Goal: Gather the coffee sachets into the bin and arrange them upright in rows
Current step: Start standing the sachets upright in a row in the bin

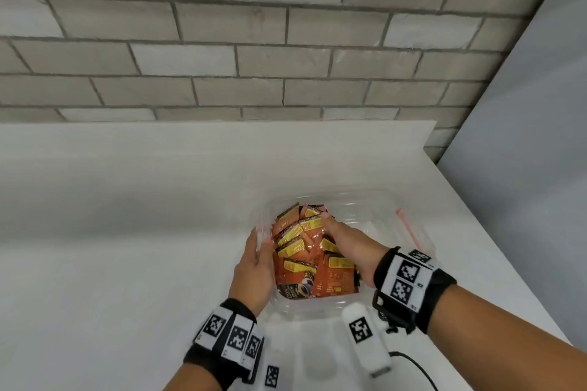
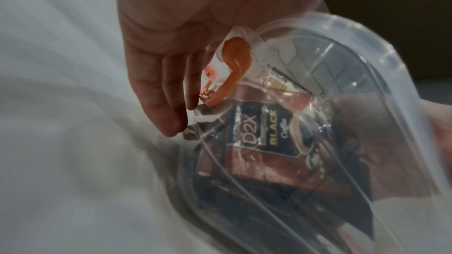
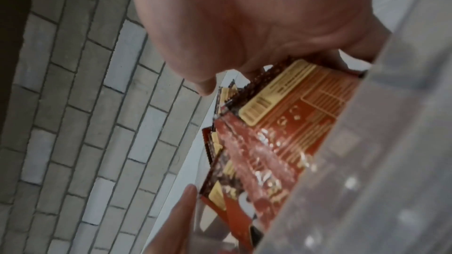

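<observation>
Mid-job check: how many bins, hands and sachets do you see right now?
Bin: 1
Hands: 2, left hand against the bin's outer wall, right hand inside it, gripping sachets
Sachets: at least 8 show, all in the bin; overlap hides the exact number
Total: at least 11

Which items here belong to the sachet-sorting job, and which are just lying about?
Job: coffee sachets, clear bin, left hand, right hand.

Lying about: white tagged device with black cable, near the bin.
</observation>
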Action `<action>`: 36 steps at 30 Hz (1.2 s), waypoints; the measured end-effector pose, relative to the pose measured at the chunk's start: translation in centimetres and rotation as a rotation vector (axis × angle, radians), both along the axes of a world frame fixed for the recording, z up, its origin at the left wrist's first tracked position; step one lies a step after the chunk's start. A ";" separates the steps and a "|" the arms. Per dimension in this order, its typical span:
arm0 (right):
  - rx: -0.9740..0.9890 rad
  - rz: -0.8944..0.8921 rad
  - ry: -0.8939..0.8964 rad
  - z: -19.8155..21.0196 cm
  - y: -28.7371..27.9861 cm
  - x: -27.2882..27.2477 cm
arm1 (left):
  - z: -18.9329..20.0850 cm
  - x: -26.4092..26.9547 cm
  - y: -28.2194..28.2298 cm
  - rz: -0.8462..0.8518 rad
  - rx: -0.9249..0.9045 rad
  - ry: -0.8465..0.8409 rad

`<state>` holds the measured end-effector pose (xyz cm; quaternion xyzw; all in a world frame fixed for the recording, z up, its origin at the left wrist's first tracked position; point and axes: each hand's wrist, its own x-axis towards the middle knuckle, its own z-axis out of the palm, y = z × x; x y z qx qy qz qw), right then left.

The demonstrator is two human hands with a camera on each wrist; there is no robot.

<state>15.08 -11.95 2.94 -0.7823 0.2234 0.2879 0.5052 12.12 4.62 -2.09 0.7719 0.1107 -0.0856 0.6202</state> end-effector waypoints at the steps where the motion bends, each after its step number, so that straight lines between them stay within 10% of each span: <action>1: 0.008 -0.022 -0.028 0.0 0.4 -0.1 | 0.3 -0.1 -0.1 0.003 0.006 0.000; 36: 0.136 -0.139 0.036 1.9 -1.5 -2.6 | 0.4 -0.3 -0.2 0.031 0.053 -0.016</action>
